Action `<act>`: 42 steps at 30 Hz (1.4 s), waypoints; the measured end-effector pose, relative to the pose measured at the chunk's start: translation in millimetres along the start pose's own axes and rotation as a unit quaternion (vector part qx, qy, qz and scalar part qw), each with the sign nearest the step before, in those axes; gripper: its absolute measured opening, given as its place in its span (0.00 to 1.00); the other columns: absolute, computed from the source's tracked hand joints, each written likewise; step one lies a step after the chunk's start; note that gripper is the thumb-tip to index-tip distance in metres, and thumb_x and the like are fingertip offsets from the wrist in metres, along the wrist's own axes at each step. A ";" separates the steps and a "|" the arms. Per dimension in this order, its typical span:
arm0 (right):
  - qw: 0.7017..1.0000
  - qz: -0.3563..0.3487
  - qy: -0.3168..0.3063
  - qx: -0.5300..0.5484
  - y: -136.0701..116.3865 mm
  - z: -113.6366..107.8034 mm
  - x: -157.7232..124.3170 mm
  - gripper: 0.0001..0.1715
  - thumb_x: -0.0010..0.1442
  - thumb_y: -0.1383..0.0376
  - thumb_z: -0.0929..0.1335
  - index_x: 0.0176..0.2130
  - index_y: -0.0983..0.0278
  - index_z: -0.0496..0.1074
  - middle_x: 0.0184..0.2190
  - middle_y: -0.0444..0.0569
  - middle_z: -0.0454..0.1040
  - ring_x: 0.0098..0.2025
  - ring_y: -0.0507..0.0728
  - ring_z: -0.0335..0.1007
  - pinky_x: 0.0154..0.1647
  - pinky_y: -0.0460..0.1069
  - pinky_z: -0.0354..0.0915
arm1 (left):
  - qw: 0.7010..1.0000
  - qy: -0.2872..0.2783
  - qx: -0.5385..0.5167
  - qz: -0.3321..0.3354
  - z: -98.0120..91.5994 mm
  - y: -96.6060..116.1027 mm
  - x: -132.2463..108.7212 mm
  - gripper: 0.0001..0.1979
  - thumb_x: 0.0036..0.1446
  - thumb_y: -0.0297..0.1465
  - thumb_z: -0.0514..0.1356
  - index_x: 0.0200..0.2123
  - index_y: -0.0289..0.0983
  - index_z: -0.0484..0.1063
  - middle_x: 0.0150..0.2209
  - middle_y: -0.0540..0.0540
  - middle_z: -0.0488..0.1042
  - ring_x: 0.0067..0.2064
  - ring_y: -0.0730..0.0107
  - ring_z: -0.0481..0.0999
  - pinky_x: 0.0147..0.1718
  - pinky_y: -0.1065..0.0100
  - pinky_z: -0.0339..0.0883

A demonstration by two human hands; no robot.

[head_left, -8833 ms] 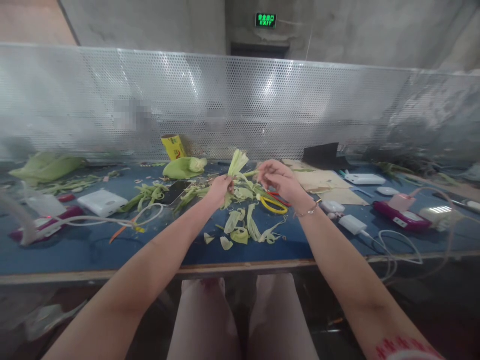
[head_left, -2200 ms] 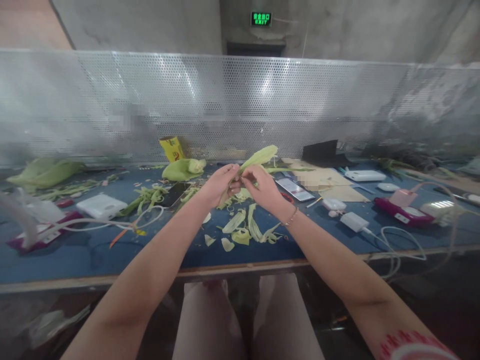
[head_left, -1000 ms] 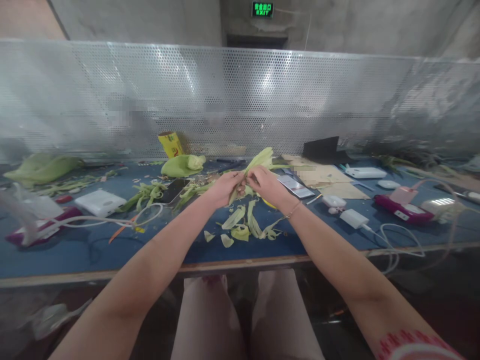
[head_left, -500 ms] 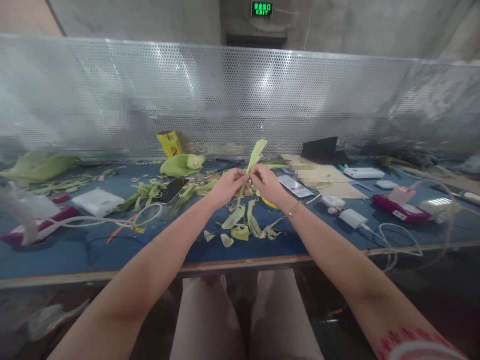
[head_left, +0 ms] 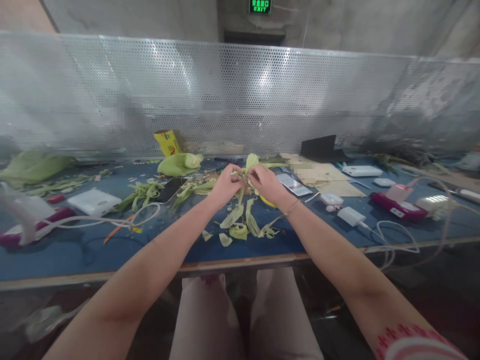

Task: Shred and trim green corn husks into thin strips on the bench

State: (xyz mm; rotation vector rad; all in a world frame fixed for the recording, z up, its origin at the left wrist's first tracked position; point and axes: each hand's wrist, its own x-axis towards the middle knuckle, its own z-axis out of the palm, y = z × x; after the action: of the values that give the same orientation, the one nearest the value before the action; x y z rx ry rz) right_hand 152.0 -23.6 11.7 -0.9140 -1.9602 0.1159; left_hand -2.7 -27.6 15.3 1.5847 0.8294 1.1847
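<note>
From my remote seat I see the left hand [head_left: 225,185] and the right hand [head_left: 267,182] meet over the middle of the blue table top [head_left: 75,250]. The fingertips of both are pinched on 1 pale green husk strip [head_left: 250,163], which stands up between them, lifted just clear of the surface. I judge this to be fine fingertip work. To do it well I would set the 2 pinches close together, pull along the fibres rather than across them, and hold the strip above the husk scraps [head_left: 240,227] lying just near of the hands, so nothing loose gets caught. The right wrist sits near a phone [head_left: 294,185], so I would give that room. On the far left of the hands lie a green husk bundle [head_left: 180,164] and a yellow carton [head_left: 167,142]. Further left are a white box [head_left: 93,201] and a white cable [head_left: 144,214]. To the right are a cardboard sheet [head_left: 332,181], a charger [head_left: 350,216] and a pink device [head_left: 397,210]. A perforated metal screen [head_left: 240,95] walls the far edge, with a concrete wall [head_left: 131,15] and a green exit sign [head_left: 260,6] beyond.
</note>
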 end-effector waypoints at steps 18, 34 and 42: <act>0.978 0.105 0.010 0.181 0.9 4.8 1.5 0.08 0.53 0.62 0.64 0.25 0.62 0.62 0.22 0.43 0.68 0.26 0.52 0.65 0.31 0.48 0.62 | 0.997 0.048 0.052 0.017 5.1 -5.5 -0.2 0.08 0.46 0.26 0.61 0.33 0.35 0.68 0.24 0.50 0.74 0.24 0.71 0.75 0.24 0.72 0.67; 0.998 0.022 0.001 0.055 -2.6 0.9 0.2 0.07 0.54 0.65 0.63 0.25 0.62 0.61 0.24 0.44 0.66 0.28 0.52 0.59 0.31 0.48 0.57 | 0.986 0.069 0.123 0.094 1.3 -15.3 1.0 0.07 0.48 0.29 0.60 0.27 0.38 0.62 0.23 0.51 0.70 0.25 0.74 0.71 0.27 0.72 0.61; 0.999 -0.026 -0.014 0.030 -3.4 -3.4 -2.9 0.03 0.52 0.67 0.63 0.27 0.63 0.61 0.24 0.43 0.65 0.27 0.50 0.58 0.30 0.46 0.56 | 0.935 0.091 0.293 0.178 -2.2 -24.5 1.8 0.05 0.52 0.29 0.55 0.29 0.38 0.59 0.21 0.55 0.63 0.23 0.76 0.63 0.25 0.73 0.55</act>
State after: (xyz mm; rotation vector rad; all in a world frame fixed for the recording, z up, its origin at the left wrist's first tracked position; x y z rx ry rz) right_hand 153.7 -28.9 12.9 -0.8270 -1.9943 0.1571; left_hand -3.8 -17.6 -7.3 2.2060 1.1211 1.4410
